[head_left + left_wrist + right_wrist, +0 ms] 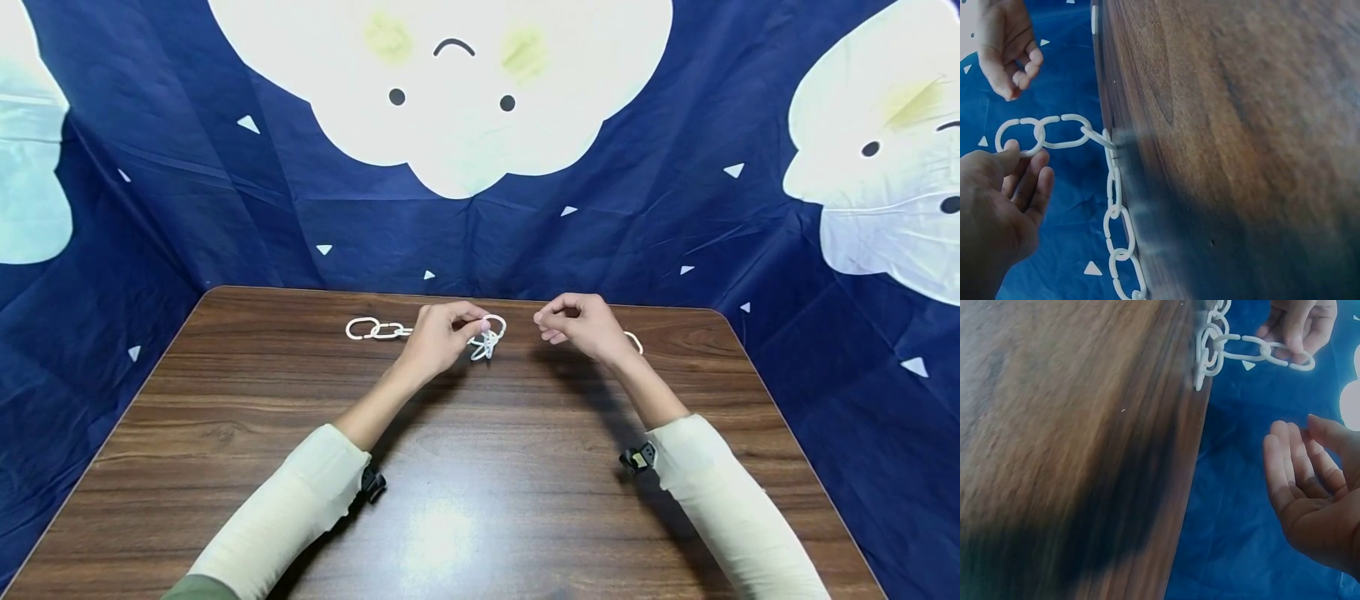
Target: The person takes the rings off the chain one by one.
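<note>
My left hand (437, 340) pinches the end link of a white plastic link chain (387, 332) between thumb and fingers. In the left wrist view, the held link (1035, 150) is lifted, and several joined links run down from it onto the table. Part of the chain lies bunched below the fingers in the head view. My right hand (588, 327) hovers to the right of the chain, apart from it. Its fingers (1297, 456) are loosely bent with nothing between them. A white link (634, 341) lies on the table behind the right wrist, partly hidden by it.
The wooden table (480, 467) ends at a far edge just beyond both hands. A dark blue cloth (465, 242) with clouds and small white triangles hangs behind it and along the sides. Wrist cameras sit at both sleeves.
</note>
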{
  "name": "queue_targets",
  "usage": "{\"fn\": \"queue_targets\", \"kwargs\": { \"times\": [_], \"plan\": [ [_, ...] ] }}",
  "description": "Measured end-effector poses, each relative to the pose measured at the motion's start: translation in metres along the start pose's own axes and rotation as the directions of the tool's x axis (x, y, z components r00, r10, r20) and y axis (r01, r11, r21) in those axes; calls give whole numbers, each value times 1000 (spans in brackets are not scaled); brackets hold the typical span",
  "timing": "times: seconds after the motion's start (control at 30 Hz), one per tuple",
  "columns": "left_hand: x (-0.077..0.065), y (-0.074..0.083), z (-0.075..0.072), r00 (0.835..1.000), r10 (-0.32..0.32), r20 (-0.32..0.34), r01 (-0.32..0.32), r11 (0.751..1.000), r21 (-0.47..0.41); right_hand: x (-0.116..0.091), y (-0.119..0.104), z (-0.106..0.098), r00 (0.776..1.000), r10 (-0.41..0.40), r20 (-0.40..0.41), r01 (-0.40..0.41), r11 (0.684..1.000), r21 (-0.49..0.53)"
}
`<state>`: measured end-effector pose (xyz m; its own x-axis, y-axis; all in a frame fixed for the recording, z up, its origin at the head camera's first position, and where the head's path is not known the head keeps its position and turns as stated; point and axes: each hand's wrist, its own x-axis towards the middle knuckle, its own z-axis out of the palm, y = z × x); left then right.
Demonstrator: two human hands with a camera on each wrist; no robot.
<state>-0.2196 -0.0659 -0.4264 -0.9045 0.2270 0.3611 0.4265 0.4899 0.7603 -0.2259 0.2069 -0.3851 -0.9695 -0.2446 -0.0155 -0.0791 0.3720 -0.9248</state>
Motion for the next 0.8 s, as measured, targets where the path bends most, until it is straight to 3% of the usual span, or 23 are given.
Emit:
{"fn": "queue_targets", "kwargs": {
  "times": [0.33, 0.8],
  "plan": [
    [-1, 4, 0, 1000, 4, 11, -4, 1000, 7, 4, -13, 16, 997, -71, 29, 71, 997, -25],
    [-2, 6, 1, 1000, 7, 17, -7, 1000, -2, 8, -15, 29, 984, -160, 74, 169, 974, -152]
  ]
}}
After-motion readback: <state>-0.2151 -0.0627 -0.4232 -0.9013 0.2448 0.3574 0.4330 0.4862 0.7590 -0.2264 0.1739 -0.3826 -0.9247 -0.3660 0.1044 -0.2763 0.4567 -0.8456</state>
